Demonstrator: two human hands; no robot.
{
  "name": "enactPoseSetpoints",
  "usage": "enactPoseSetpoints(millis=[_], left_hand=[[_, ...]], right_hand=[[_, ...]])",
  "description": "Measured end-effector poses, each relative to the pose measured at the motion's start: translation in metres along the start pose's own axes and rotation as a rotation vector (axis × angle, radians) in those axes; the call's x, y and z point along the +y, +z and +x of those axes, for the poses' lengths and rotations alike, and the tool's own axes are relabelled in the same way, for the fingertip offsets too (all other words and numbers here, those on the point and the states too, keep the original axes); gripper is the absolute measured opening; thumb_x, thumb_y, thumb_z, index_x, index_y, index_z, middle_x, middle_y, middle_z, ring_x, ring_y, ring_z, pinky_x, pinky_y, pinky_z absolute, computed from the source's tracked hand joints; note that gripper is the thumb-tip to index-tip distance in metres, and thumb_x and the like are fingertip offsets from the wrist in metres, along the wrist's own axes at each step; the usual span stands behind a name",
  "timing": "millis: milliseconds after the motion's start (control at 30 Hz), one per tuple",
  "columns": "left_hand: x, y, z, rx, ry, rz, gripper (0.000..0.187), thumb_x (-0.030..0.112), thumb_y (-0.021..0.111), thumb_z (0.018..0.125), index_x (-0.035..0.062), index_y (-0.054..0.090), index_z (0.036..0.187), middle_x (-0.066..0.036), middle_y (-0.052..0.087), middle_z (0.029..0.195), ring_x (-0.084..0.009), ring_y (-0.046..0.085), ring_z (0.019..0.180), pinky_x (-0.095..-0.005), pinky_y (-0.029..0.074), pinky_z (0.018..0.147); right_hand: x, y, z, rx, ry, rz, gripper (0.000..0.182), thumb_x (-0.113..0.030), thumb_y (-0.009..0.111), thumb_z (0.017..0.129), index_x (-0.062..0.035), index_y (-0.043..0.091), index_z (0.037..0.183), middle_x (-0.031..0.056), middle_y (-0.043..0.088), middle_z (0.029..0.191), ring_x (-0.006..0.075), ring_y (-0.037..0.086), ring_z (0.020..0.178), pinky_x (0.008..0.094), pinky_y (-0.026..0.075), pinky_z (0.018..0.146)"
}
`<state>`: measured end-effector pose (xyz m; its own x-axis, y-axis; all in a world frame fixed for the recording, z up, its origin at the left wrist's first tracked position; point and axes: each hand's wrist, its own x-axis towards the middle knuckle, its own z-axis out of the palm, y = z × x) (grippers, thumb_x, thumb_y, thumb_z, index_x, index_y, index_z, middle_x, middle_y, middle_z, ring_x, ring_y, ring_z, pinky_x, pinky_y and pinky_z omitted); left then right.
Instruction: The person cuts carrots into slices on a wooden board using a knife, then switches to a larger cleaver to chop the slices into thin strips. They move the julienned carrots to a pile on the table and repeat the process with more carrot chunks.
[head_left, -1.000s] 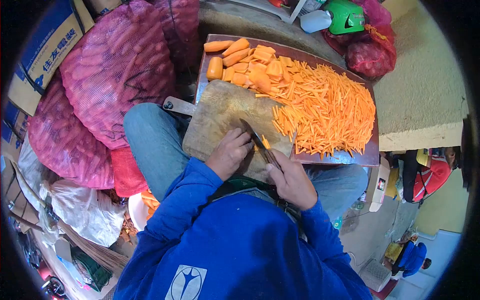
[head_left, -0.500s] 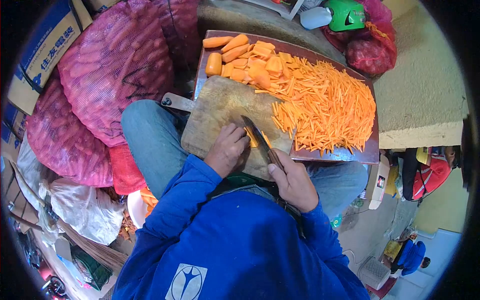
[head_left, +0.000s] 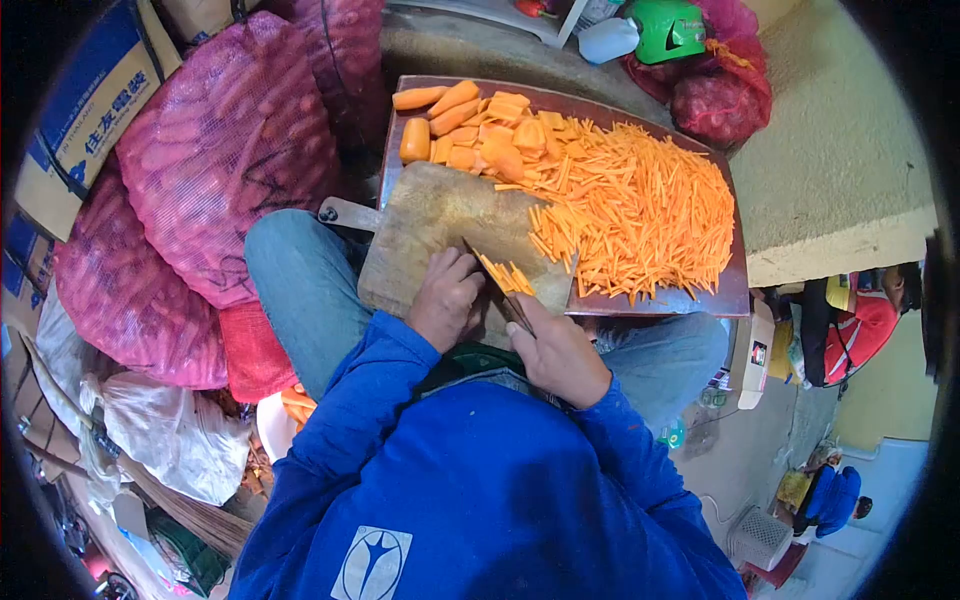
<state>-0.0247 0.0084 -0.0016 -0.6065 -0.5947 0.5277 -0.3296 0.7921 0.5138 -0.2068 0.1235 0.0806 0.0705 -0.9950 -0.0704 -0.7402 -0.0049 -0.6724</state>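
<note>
My right hand (head_left: 562,350) is wrapped around the handle of a knife (head_left: 480,262), whose dark blade points up and left over the wooden cutting board (head_left: 415,220). Close to the blade's left side, my left hand (head_left: 445,300) rests on the board with its fingers curled under. Whatever lies beneath those fingers is hidden. Cut carrot strips (head_left: 510,278) lie just right of the blade. Beyond the board, a large heap of carrot strips (head_left: 650,215) covers the tray (head_left: 740,260). Carrot slabs (head_left: 500,150) and whole peeled carrots (head_left: 455,97) sit at the tray's far left.
A flat handle with a hole (head_left: 348,215) sticks out left of the board. Pink mesh sacks (head_left: 230,150) stand at left, near a white bag (head_left: 175,435). A concrete ledge (head_left: 830,170) runs along the right. Another person (head_left: 832,500) is in the lower right distance.
My right hand and the knife have moved left, closer to my left hand. More strips now show to the right of the blade. The whole view has shifted slightly.
</note>
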Motion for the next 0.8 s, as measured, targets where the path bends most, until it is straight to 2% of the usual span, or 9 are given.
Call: enactPoseSetpoints(millis=[33, 67, 167, 433, 533, 633, 700, 733, 800], left_hand=[[0.000, 0.001, -0.003, -0.020, -0.029, 0.003, 0.029, 0.005, 0.077, 0.071, 0.0000, 0.073, 0.100, -0.014, 0.063, 0.104, -0.0374, 0.058, 0.104, -0.0487, 0.049, 0.091], [-0.003, 0.002, -0.005, -0.016, -0.035, 0.010, 0.029, 0.005, 0.077, 0.071, 0.0000, 0.073, 0.100, -0.014, 0.063, 0.104, -0.0374, 0.058, 0.104, -0.0487, 0.049, 0.091], [-0.003, 0.003, -0.010, -0.045, -0.063, -0.011, 0.033, 0.003, 0.077, 0.074, 0.0007, 0.075, 0.106, -0.015, 0.064, 0.106, -0.0379, 0.059, 0.103, -0.0486, 0.050, 0.090], [-0.002, 0.003, -0.005, -0.019, -0.060, -0.010, 0.020, 0.004, 0.077, 0.076, 0.0004, 0.072, 0.094, -0.014, 0.061, 0.101, -0.0363, 0.058, 0.102, -0.0481, 0.048, 0.088], [-0.002, 0.006, -0.003, 0.013, -0.066, 0.005, 0.022, 0.004, 0.077, 0.075, 0.0005, 0.073, 0.097, -0.014, 0.062, 0.102, -0.0360, 0.058, 0.102, -0.0481, 0.048, 0.088], [0.000, 0.002, -0.003, 0.000, -0.069, 0.016, 0.031, 0.003, 0.079, 0.075, 0.0005, 0.074, 0.105, -0.015, 0.065, 0.105, -0.0381, 0.060, 0.100, -0.0476, 0.049, 0.087], [-0.002, 0.003, -0.004, 0.017, -0.076, 0.010, 0.031, 0.003, 0.079, 0.076, 0.0008, 0.074, 0.106, -0.015, 0.065, 0.104, -0.0384, 0.061, 0.100, -0.0479, 0.049, 0.087], [-0.002, 0.005, -0.005, 0.030, -0.076, -0.006, 0.031, 0.004, 0.080, 0.077, 0.0012, 0.074, 0.107, -0.015, 0.065, 0.104, -0.0387, 0.061, 0.101, -0.0482, 0.049, 0.087], [-0.001, 0.008, -0.002, 0.044, -0.099, -0.006, 0.029, 0.005, 0.080, 0.079, 0.0014, 0.073, 0.107, -0.015, 0.065, 0.105, -0.0385, 0.061, 0.101, -0.0482, 0.049, 0.087]], right_hand=[[0.000, 0.000, 0.000, 0.064, -0.066, 0.099, 0.038, -0.020, 0.062, 0.105, 0.0009, 0.056, 0.137, 0.0372, 0.069, 0.097, 0.0565, 0.070, 0.091, 0.0609, 0.055, 0.077], [0.000, -0.008, -0.006, -0.007, 0.089, 0.138, 0.036, -0.017, 0.063, 0.105, 0.0014, 0.059, 0.135, 0.0374, 0.069, 0.102, 0.0566, 0.069, 0.095, 0.0585, 0.055, 0.077], [-0.005, -0.015, -0.010, 0.033, 0.052, 0.316, 0.033, -0.015, 0.062, 0.105, 0.0014, 0.060, 0.134, 0.0373, 0.068, 0.101, 0.0571, 0.068, 0.095, 0.0570, 0.054, 0.077], [-0.002, 0.002, -0.009, -0.034, 0.136, 0.102, 0.033, -0.017, 0.062, 0.105, 0.0006, 0.060, 0.133, 0.0362, 0.070, 0.095, 0.0577, 0.069, 0.092, 0.0583, 0.055, 0.078], [0.002, -0.002, -0.003, -0.013, 0.100, 0.060, 0.034, -0.019, 0.062, 0.105, 0.0010, 0.060, 0.133, 0.0379, 0.069, 0.097, 0.0584, 0.068, 0.094, 0.0594, 0.056, 0.079], [0.002, -0.014, -0.002, -0.025, 0.061, 0.197, 0.036, -0.017, 0.064, 0.105, 0.0013, 0.061, 0.135, 0.0332, 0.072, 0.097, 0.0537, 0.072, 0.092, 0.0540, 0.058, 0.082], [-0.003, -0.022, -0.006, 0.060, 0.141, 0.433, 0.038, -0.015, 0.065, 0.105, 0.0022, 0.061, 0.138, 0.0246, 0.074, 0.093, 0.0394, 0.077, 0.088, 0.0451, 0.058, 0.081], [0.001, -0.025, -0.007, 0.051, 0.172, 0.446, 0.038, -0.013, 0.066, 0.105, 0.0025, 0.062, 0.140, 0.0181, 0.073, 0.092, 0.0257, 0.075, 0.087, 0.0377, 0.057, 0.080], [0.010, -0.019, -0.008, 0.074, 0.126, 0.397, 0.037, -0.013, 0.065, 0.106, 0.0030, 0.063, 0.139, 0.0181, 0.073, 0.093, 0.0243, 0.075, 0.086, 0.0373, 0.057, 0.079]])
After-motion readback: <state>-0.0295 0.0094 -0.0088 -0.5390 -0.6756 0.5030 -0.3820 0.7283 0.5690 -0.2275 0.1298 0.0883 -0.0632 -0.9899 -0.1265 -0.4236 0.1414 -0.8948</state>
